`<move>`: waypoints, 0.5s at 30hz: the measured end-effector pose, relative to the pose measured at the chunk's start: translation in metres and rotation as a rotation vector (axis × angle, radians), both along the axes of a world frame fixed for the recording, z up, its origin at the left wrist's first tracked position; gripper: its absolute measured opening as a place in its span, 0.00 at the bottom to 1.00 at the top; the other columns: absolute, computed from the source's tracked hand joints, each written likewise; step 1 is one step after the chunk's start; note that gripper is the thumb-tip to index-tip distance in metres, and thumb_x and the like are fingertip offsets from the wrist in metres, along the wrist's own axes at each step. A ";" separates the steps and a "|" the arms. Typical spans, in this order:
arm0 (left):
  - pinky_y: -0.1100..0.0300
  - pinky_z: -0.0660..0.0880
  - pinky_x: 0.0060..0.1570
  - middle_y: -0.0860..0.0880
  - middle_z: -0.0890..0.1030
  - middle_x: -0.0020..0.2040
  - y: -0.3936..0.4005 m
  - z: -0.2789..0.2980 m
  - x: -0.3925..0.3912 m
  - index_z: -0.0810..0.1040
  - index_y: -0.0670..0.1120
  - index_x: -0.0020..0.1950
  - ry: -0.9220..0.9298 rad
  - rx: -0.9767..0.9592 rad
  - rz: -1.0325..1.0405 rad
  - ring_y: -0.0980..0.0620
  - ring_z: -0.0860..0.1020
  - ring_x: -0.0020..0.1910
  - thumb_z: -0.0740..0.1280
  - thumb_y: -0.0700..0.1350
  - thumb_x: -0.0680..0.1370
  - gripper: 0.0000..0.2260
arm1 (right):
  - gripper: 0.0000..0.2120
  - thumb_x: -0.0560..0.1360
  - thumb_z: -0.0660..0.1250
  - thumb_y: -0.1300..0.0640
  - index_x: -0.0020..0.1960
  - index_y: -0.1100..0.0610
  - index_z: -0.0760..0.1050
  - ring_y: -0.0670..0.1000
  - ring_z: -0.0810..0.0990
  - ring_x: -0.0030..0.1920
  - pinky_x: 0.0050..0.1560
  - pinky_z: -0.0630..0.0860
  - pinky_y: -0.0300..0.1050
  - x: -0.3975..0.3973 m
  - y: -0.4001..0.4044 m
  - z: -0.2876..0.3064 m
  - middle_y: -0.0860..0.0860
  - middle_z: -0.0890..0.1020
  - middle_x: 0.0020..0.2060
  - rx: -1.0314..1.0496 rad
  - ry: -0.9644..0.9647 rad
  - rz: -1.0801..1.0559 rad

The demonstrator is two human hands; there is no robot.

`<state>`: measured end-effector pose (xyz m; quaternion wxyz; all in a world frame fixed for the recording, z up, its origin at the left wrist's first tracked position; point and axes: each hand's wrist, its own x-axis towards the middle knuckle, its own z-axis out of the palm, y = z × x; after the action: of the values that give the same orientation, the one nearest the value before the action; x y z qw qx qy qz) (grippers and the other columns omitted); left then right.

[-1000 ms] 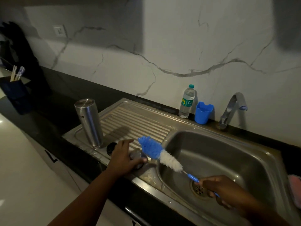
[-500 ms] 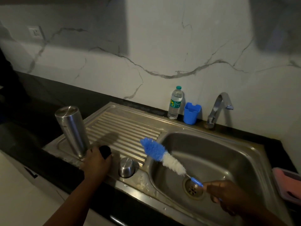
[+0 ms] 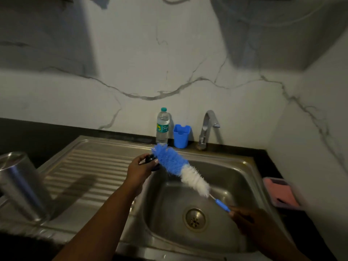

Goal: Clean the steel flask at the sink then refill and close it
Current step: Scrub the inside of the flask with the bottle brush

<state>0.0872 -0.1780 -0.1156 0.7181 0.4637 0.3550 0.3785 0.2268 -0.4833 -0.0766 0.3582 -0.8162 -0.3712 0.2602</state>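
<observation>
The steel flask (image 3: 20,187) stands inverted on the ribbed drainboard (image 3: 90,172) at the far left, well apart from both hands. Its brushed, smooth cylinder probably turns slippery when wet and feels rigid and fairly light while empty; a full wrap around the mid-body looks the safest hold. The left hand (image 3: 140,171) pinches a small black stopper (image 3: 150,159) over the edge of the sink basin (image 3: 243,178), touching the blue bristles of the bottle brush (image 3: 180,170). The stopper looks like hard plastic, small enough to slip from wet fingers. The right hand (image 3: 248,221) grips the brush's thin blue handle; its soft bristle head, blue then white, sits on a slender wire stem that will flex under pressure.
</observation>
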 end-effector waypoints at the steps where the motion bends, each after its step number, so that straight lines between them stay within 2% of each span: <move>1: 0.62 0.80 0.36 0.36 0.81 0.56 -0.004 0.000 0.008 0.74 0.37 0.63 -0.035 -0.034 -0.032 0.40 0.82 0.51 0.71 0.33 0.74 0.19 | 0.09 0.77 0.65 0.55 0.49 0.57 0.83 0.38 0.76 0.30 0.37 0.71 0.35 -0.001 -0.004 0.000 0.51 0.80 0.29 0.003 0.004 -0.022; 3: 0.60 0.80 0.40 0.38 0.82 0.57 -0.010 -0.001 0.022 0.75 0.39 0.63 -0.132 -0.101 -0.122 0.44 0.83 0.51 0.69 0.36 0.75 0.16 | 0.08 0.76 0.66 0.52 0.44 0.43 0.83 0.40 0.79 0.39 0.43 0.71 0.38 -0.005 -0.010 0.001 0.51 0.85 0.41 0.014 -0.018 -0.054; 5: 0.60 0.78 0.42 0.41 0.82 0.57 -0.017 0.000 0.033 0.76 0.42 0.62 -0.198 -0.164 -0.192 0.48 0.82 0.50 0.67 0.39 0.78 0.13 | 0.15 0.76 0.66 0.51 0.38 0.31 0.79 0.37 0.78 0.45 0.48 0.70 0.35 -0.005 -0.015 0.000 0.44 0.85 0.44 -0.003 -0.047 -0.113; 8: 0.60 0.74 0.44 0.43 0.81 0.53 -0.027 0.003 0.048 0.76 0.43 0.60 -0.207 -0.261 -0.185 0.49 0.80 0.49 0.64 0.40 0.80 0.09 | 0.09 0.76 0.66 0.50 0.49 0.35 0.77 0.41 0.77 0.55 0.55 0.69 0.35 0.000 -0.022 -0.002 0.42 0.82 0.52 -0.011 -0.086 -0.169; 10: 0.58 0.76 0.44 0.43 0.81 0.51 -0.031 0.002 0.056 0.74 0.41 0.62 -0.208 -0.318 -0.169 0.49 0.80 0.47 0.63 0.40 0.81 0.10 | 0.09 0.76 0.65 0.49 0.53 0.36 0.77 0.36 0.77 0.51 0.51 0.69 0.30 0.002 -0.028 -0.001 0.38 0.82 0.50 -0.016 -0.106 -0.159; 12: 0.59 0.80 0.40 0.43 0.82 0.49 -0.035 0.003 0.060 0.74 0.39 0.63 -0.264 -0.377 -0.179 0.48 0.82 0.45 0.62 0.40 0.81 0.11 | 0.09 0.77 0.65 0.49 0.51 0.34 0.77 0.31 0.76 0.45 0.43 0.67 0.23 0.001 -0.031 0.001 0.34 0.81 0.42 -0.013 -0.090 -0.158; 14: 0.59 0.81 0.37 0.40 0.81 0.52 -0.038 0.003 0.063 0.73 0.38 0.63 -0.304 -0.430 -0.185 0.47 0.81 0.47 0.61 0.40 0.81 0.12 | 0.11 0.76 0.65 0.48 0.44 0.30 0.75 0.33 0.77 0.43 0.42 0.69 0.26 0.003 -0.034 0.000 0.34 0.81 0.36 -0.013 -0.102 -0.181; 15: 0.59 0.82 0.39 0.39 0.80 0.55 -0.039 0.003 0.064 0.72 0.37 0.64 -0.322 -0.453 -0.180 0.45 0.81 0.49 0.60 0.40 0.81 0.13 | 0.14 0.76 0.66 0.48 0.40 0.28 0.74 0.34 0.78 0.42 0.41 0.69 0.27 0.004 -0.035 -0.001 0.33 0.81 0.33 -0.009 -0.113 -0.194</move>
<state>0.1515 -0.2170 -0.1124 0.8811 0.2552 0.2694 0.2932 0.2308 -0.5188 -0.0774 0.3563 -0.8634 -0.3088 0.1795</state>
